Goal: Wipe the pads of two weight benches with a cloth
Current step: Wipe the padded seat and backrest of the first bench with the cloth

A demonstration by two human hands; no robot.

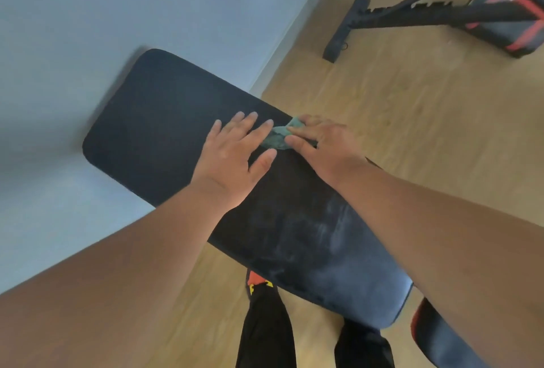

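**While the cloth is bunched small, flatten it before you sweep**

Because your cloth [276,138] is a soft, light rag, it will crumple and skid instead of wiping unless you spread it and press through a flat palm. Right now it lies scrunched on the near bench pad [164,120], close to the pad's edge on the floor side, between your two hands. Your right hand [321,144] lies on top of it with the fingers laid over the fabric; whether they pinch it or only press is not clear. Your left hand [232,152] is flat on the pad, fingers straight and apart, fingertips touching the rag's edge.

Take the rag by spreading it under the whole palm, not by a corner.

That pad looks like firm, smooth upholstery and should give a little under pressure. Pale, chalky smears show on the end nearest you, so judge that part as unfinished.

Around you: a wooden floor [397,138], a pale wall [147,8] just behind the pad's far end, and the second bench [482,14], black with red trim, well apart at upper right.
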